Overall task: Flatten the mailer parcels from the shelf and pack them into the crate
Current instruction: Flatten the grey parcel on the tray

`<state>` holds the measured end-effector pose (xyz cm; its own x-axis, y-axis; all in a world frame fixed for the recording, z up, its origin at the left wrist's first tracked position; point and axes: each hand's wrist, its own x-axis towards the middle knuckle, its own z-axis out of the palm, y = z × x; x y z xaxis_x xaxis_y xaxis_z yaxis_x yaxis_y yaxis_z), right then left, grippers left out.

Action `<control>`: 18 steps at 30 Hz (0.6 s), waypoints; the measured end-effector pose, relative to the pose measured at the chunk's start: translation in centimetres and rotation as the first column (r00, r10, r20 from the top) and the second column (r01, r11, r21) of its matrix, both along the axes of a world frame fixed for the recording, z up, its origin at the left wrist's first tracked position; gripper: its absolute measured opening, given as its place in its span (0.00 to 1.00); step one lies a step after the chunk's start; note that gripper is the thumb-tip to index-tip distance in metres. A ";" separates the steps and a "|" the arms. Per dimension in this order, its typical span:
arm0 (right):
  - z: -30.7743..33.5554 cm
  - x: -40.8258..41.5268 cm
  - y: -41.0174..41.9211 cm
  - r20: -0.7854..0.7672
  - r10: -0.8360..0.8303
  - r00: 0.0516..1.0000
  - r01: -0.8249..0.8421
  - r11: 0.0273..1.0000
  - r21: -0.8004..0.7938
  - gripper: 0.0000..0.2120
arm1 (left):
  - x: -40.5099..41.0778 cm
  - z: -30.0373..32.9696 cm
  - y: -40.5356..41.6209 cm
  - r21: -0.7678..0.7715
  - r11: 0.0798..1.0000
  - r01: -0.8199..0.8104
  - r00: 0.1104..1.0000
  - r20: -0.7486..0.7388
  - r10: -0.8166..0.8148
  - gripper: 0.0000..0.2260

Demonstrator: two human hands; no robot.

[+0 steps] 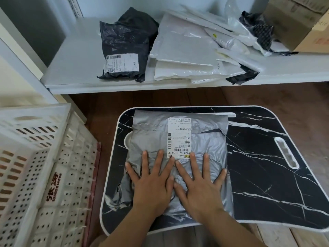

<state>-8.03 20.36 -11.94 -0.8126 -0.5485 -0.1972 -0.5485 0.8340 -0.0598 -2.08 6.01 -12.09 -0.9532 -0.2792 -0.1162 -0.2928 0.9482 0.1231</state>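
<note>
Parcel (pixel 179 150) under left hand (pixel 153 182) & right hand (pixel 199 182), fingers splayed flat; label text unreadable, forearms cut off.

The crinkled grey plastic mailer (pixel 179 157) has a soft sheen and carries a matt white paper label (pixel 179 138). It lies on the glossy black marble-patterned worktop (pixel 263 166) with a smooth white rim. The white perforated plastic crate (pixel 35 175) looks matt. On the smooth white shelf (pixel 74 68), a wrinkled black plastic mailer (pixel 124 41) glistens beside shiny white plastic mailers (pixel 185 50) and a matt brown cardboard box (pixel 299 20). The floor (pixel 160 98) is dark wood.
</note>
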 end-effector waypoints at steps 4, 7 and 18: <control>-0.7 0.1 0.0 0.003 -0.014 1.000 0.013 1.000 0.009 0.27 | 0.1 -0.2 0.2 0.026 0.999 -0.018 0.998 0.061 0.016 0.22; 0.4 -0.4 0.3 -0.019 -0.054 0.998 0.052 0.992 -0.118 0.30 | -0.2 0.8 -0.3 0.042 0.999 -0.032 0.998 0.063 0.030 0.25; 4.9 -6.6 1.2 0.566 -0.677 0.471 0.881 0.334 -0.334 0.22 | -2.9 5.2 -6.0 0.737 0.187 -0.650 0.569 0.308 0.762 0.21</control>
